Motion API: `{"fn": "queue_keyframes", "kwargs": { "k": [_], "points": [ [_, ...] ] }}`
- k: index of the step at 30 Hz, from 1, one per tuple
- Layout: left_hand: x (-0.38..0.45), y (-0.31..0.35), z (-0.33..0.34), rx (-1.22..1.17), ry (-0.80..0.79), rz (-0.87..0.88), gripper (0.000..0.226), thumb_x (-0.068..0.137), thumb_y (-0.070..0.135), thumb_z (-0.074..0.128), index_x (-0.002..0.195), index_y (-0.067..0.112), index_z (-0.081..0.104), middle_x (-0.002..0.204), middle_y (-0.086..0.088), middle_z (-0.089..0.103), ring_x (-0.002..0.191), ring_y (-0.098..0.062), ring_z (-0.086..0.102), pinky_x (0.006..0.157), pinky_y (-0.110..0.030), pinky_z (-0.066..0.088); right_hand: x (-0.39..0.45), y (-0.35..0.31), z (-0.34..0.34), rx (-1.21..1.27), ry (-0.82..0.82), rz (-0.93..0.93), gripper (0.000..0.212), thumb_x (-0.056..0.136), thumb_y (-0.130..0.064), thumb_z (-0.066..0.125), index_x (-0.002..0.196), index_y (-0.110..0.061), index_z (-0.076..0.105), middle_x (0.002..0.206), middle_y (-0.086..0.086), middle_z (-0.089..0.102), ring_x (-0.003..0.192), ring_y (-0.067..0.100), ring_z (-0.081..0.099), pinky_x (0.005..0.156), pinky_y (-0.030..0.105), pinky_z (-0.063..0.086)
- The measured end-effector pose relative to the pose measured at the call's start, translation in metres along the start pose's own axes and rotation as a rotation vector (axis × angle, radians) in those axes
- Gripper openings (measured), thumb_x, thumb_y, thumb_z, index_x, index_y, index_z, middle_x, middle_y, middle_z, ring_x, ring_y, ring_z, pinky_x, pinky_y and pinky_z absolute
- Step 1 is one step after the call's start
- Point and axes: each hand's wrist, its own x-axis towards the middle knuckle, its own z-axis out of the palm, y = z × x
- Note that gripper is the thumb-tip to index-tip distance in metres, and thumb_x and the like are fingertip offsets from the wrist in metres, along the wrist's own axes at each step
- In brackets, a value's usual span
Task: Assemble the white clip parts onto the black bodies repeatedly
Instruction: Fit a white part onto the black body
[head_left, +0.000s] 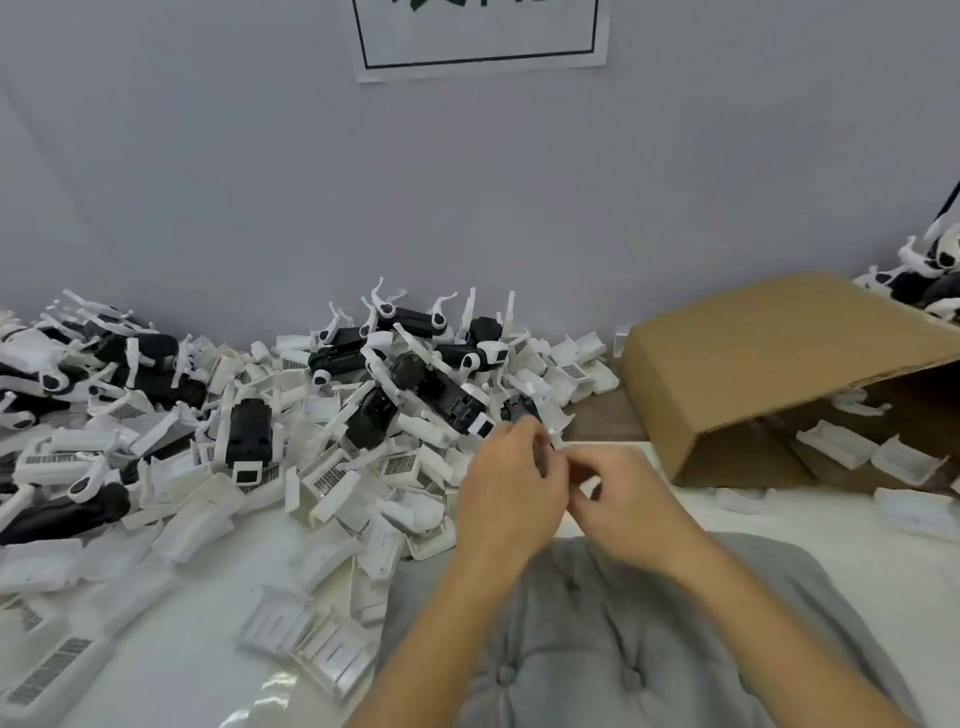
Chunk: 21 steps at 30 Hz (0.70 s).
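While both hands meet, fingers (540, 447) pinch white clip (555, 439).

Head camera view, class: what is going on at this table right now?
A person's left hand and right hand meet over a grey cushion, pinching a small white part between them. A heap of white clip parts and black bodies covers the table's left; a tipped cardboard box lies to the right.

No legible text; wall sign (480, 36) cropped, barcode labels (400, 464) on white parts blurred
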Motion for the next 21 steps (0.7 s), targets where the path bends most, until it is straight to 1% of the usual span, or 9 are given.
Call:
{"fn": "queue_keyframes", "kwargs": {
  "k": [2,3,5,6,9,13,17,19,21],
  "points": [
    [0.018,-0.002,0.007,-0.114,0.086,-0.052,0.014,0.097,0.019,0.051,0.104,0.016,0.062,0.106,0.001,0.061,0.094,-0.017,0.056,0.083,-0.035,0.048,0.024,0.002,0.005,0.011,0.089,0.003,0.022,0.084,0.004,0.057,0.084,-0.009,0.076,0.072,0.001,0.072,0.071,0.02,0.064,0.059,0.032,0.048],
    [0.028,-0.004,0.013,-0.162,0.125,-0.066,0.013,0.098,0.018,0.05,0.104,0.016,0.061,0.105,0.002,0.059,0.092,-0.015,0.056,0.082,-0.033,0.047,0.037,0.004,0.008,0.011,0.135,-0.01,0.023,0.084,0.004,0.059,0.084,-0.01,0.077,0.073,0.001,0.072,0.071,0.017,0.064,0.061,0.031,0.05],
    [0.041,-0.006,0.019,-0.256,0.193,-0.094,0.014,0.098,0.014,0.049,0.105,0.016,0.061,0.103,0.002,0.059,0.093,-0.014,0.056,0.083,-0.031,0.047,0.056,0.008,0.014,0.037,0.254,-0.054,0.022,0.084,0.002,0.064,0.087,-0.016,0.077,0.078,-0.007,0.072,0.074,0.009,0.064,0.061,0.015,0.047],
    [0.044,-0.008,0.022,-0.299,0.223,-0.103,0.016,0.097,0.011,0.049,0.106,0.016,0.061,0.103,0.001,0.059,0.095,-0.015,0.057,0.085,-0.031,0.047,0.061,0.011,0.017,0.055,0.308,-0.069,0.022,0.085,0.0,0.066,0.089,-0.019,0.077,0.081,-0.009,0.071,0.076,0.006,0.063,0.063,0.012,0.045],
    [0.047,-0.014,0.028,-0.391,0.3,-0.102,0.022,0.097,0.006,0.049,0.112,0.016,0.063,0.105,0.003,0.064,0.099,-0.012,0.06,0.088,-0.029,0.05,0.066,0.026,0.03,0.059,0.426,-0.07,0.02,0.087,-0.005,0.071,0.097,-0.022,0.073,0.095,-0.008,0.065,0.082,0.006,0.06,0.069,0.01,0.043],
    [0.043,-0.034,0.036,-0.449,0.274,-0.103,0.023,0.098,0.002,0.049,0.109,0.015,0.064,0.097,0.005,0.067,0.092,-0.007,0.064,0.076,-0.019,0.051,0.061,0.045,0.04,0.062,0.5,-0.06,0.034,0.085,0.002,0.07,0.109,-0.023,0.071,0.106,-0.013,0.052,0.081,0.012,0.057,0.069,0.016,0.048],
    [0.048,-0.047,0.039,-0.407,0.199,-0.095,0.022,0.097,0.003,0.052,0.105,0.016,0.066,0.094,0.009,0.067,0.085,-0.001,0.061,0.07,-0.014,0.049,0.061,0.056,0.036,0.07,0.573,-0.011,0.042,0.086,-0.006,0.073,0.112,-0.037,0.062,0.109,-0.013,0.051,0.083,0.008,0.058,0.072,0.01,0.045],
    [0.051,-0.05,0.04,-0.371,0.184,-0.084,0.022,0.097,0.003,0.052,0.108,0.015,0.067,0.099,0.006,0.068,0.083,-0.004,0.061,0.072,-0.018,0.05,0.062,0.062,0.035,0.088,0.542,0.065,0.037,0.088,-0.012,0.074,0.116,-0.034,0.063,0.107,-0.015,0.058,0.088,0.002,0.06,0.073,0.01,0.045],
    [0.052,-0.053,0.041,-0.337,0.18,-0.058,0.025,0.096,0.001,0.052,0.111,0.014,0.067,0.101,0.006,0.068,0.083,-0.005,0.061,0.074,-0.021,0.052,0.063,0.067,0.035,0.106,0.481,0.108,0.021,0.091,-0.014,0.072,0.104,-0.031,0.07,0.092,-0.019,0.069,0.084,-0.003,0.063,0.069,0.015,0.048]
  ]
}}
